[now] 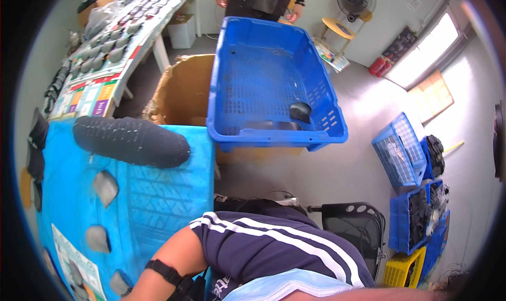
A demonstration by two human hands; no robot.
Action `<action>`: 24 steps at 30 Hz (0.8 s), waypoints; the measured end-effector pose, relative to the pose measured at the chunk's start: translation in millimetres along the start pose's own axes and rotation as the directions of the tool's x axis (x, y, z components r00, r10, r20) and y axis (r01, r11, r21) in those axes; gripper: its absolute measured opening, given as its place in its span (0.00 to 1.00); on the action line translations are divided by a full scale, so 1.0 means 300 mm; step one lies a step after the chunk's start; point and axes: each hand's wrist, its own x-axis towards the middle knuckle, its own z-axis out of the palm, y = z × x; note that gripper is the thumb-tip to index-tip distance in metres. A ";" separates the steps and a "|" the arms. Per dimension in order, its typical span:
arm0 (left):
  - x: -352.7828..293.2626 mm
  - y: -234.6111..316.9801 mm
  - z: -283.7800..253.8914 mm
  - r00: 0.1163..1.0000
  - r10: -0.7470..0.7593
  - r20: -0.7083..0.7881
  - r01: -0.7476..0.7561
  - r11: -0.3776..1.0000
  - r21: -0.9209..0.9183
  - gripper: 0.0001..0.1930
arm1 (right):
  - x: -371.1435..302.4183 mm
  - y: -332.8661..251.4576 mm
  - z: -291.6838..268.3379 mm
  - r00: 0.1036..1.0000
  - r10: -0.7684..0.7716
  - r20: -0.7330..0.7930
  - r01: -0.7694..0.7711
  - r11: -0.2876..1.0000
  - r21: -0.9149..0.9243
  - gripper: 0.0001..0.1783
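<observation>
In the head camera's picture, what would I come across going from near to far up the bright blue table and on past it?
Lowest grey curved piece → middle grey curved piece → upper grey curved piece → long dark sole-shaped piece → rows of dark curved pieces.

White-striped navy shirt (295, 242) at 6 o'clock, chevron-y blue table (167, 201) at 8, kinda greyish pad (119, 283) at 7, blue crate (279, 139) at 12.
</observation>
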 end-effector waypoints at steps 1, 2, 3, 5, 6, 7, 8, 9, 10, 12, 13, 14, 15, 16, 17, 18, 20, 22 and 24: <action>0.000 0.005 -0.011 1.000 -0.002 -0.014 0.002 1.000 -0.012 0.12 | 0.002 -0.050 -0.028 0.993 0.109 0.035 -0.109 0.994 -0.009 0.40; 0.001 0.013 -0.025 1.000 -0.001 -0.025 0.000 1.000 -0.025 0.12 | 0.007 -0.058 -0.022 0.992 0.107 0.067 -0.106 0.994 -0.016 0.40; -0.001 0.008 -0.044 0.999 -0.005 -0.038 0.004 1.000 -0.023 0.12 | 0.006 -0.052 -0.017 0.989 0.136 0.059 -0.135 0.991 -0.025 0.36; -0.009 0.001 -0.094 0.997 -0.012 -0.070 0.011 1.000 -0.007 0.12 | 0.009 -0.035 0.003 0.979 0.197 0.061 -0.194 0.980 -0.046 0.28; -0.013 -0.002 -0.124 0.996 -0.014 -0.084 0.014 1.000 -0.002 0.11 | 0.008 -0.027 0.010 0.972 0.227 0.064 -0.223 0.973 -0.063 0.24; -0.022 0.000 -0.147 0.995 -0.023 -0.096 0.023 1.000 0.003 0.11 | -0.001 -0.019 0.008 0.964 0.257 0.065 -0.252 0.964 -0.084 0.20; -0.028 -0.003 -0.176 0.994 -0.029 -0.108 0.030 1.000 0.010 0.11 | -0.002 -0.005 0.010 0.957 0.284 0.064 -0.277 0.955 -0.104 0.17; -0.040 -0.004 -0.203 0.992 -0.038 -0.120 0.040 0.999 0.009 0.11 | -0.011 0.105 0.063 0.989 0.141 -0.048 -0.147 0.975 -0.165 0.21; -0.052 -0.008 -0.233 0.990 -0.050 -0.132 0.052 0.999 0.010 0.11 | -0.010 0.098 0.068 0.991 0.132 -0.006 -0.131 0.978 -0.164 0.21; -0.080 -0.008 -0.293 0.985 -0.077 -0.154 0.079 0.997 0.010 0.11 | -0.013 0.018 0.065 0.952 0.300 0.065 -0.304 0.950 0.067 0.26; -0.092 -0.002 -0.320 0.983 -0.090 -0.161 0.093 0.996 0.007 0.11 | -0.015 -0.015 0.055 0.933 0.352 0.072 -0.350 0.936 -0.050 0.31; -0.111 0.009 -0.351 0.980 -0.111 -0.166 0.113 0.994 0.005 0.11 | -0.021 -0.016 0.053 0.934 0.341 0.107 -0.338 0.940 -0.048 0.31; -0.126 0.017 -0.383 0.976 -0.129 -0.173 0.133 0.991 0.006 0.11 | -0.027 -0.014 0.048 0.920 0.375 0.113 -0.363 0.925 -0.111 0.33; -0.142 0.014 -0.396 0.973 -0.157 -0.167 0.156 0.988 -0.015 0.11 | -0.024 -0.028 0.042 0.902 0.420 0.100 -0.398 0.899 -0.183 0.36; -0.157 0.009 -0.413 0.970 -0.186 -0.155 0.182 0.983 -0.038 0.11 | -0.024 -0.043 0.037 0.944 0.329 0.024 -0.323 0.936 -0.143 0.26; -0.170 0.006 -0.419 0.968 -0.211 -0.137 0.204 0.977 -0.066 0.10 | -0.025 -0.055 0.023 0.942 0.333 0.034 -0.325 0.934 -0.148 0.26; -0.184 0.035 -0.445 0.965 -0.250 -0.080 0.241 0.964 -0.109 0.10 | -0.015 -0.104 -0.003 0.957 0.273 0.100 -0.280 0.958 0.058 0.29; -0.159 0.099 -0.437 0.977 -0.214 -0.011 0.208 0.958 -0.198 0.10 | -0.018 -0.141 -0.001 0.971 0.209 0.115 -0.199 0.976 -0.093 0.27; -0.106 0.160 -0.411 0.991 0.052 -0.120 -0.079 0.969 -0.233 0.09 | -0.025 -0.131 0.021 0.964 0.235 0.122 -0.230 0.972 -0.049 0.25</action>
